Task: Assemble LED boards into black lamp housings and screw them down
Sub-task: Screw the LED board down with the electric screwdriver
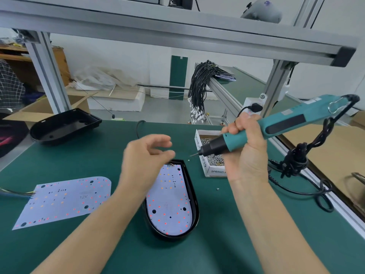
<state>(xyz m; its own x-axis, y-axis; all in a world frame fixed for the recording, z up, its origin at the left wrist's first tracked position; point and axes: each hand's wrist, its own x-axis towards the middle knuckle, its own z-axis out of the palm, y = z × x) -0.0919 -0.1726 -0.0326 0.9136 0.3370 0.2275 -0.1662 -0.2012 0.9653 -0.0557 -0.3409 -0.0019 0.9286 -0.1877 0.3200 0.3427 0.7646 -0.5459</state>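
Housing, black and rounded at its near end, lies near the middle of the green table, with a white LED board seated inside it. The left hand hovers over the far end of this housing, blurred, fingers loosely curled with thumb and fingertips close together; whether it pinches anything I cannot tell. The right hand is wrapped firmly round a teal electric screwdriver, held above the table with its tip pointing left toward the left hand. Just behind that tip, toward the table's right edge, stands a small white cardboard box filled with screws. A loose screw lies on the table beside the box. A second LED board lies flat near the left edge, wires trailing off it. A second, empty black housing sits at the far left corner.
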